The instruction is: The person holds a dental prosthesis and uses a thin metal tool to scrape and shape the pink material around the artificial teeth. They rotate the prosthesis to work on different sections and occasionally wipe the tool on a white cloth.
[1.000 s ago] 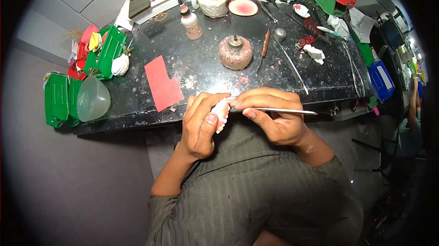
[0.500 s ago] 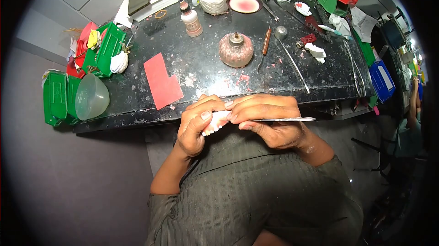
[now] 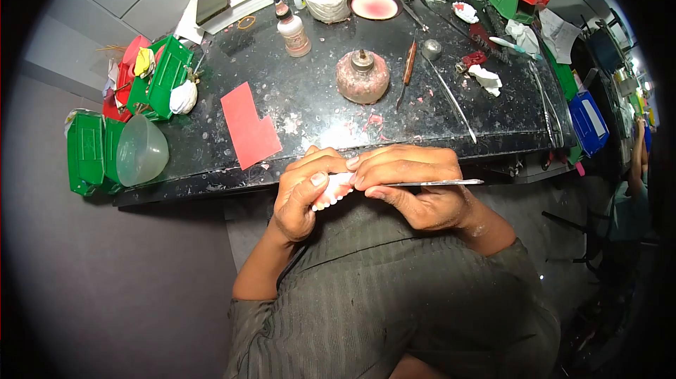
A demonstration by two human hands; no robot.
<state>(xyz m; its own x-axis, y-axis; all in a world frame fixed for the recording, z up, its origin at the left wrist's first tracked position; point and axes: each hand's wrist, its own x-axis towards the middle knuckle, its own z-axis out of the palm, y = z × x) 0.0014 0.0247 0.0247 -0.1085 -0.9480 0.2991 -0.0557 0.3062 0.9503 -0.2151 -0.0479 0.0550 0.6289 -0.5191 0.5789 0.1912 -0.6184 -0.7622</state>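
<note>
My left hand (image 3: 299, 199) is closed around a denture (image 3: 334, 194) with white teeth and a pink base, the thumb pressing on its upper face. The row of teeth points down toward my lap. My right hand (image 3: 422, 185) grips a slim metal carving tool (image 3: 454, 183), whose flat end sticks out to the right past the fingers. Its other end is hidden behind the right fingertips, which meet the denture's right side. Both hands are just off the front edge of the black workbench (image 3: 317, 83).
On the bench lie a pink wax sheet (image 3: 250, 129), a spirit burner (image 3: 362, 77), a wooden-handled knife (image 3: 408, 69), a metal instrument (image 3: 454, 101) and a dropper bottle (image 3: 293, 32). A translucent bowl (image 3: 142, 150) and green bins (image 3: 86, 150) stand left. Another person's arm (image 3: 639, 150) shows far right.
The denture has tilted slightly in my left hand, and the carving tool has shifted a touch to the left. Both hands stay in nearly the same place.
</note>
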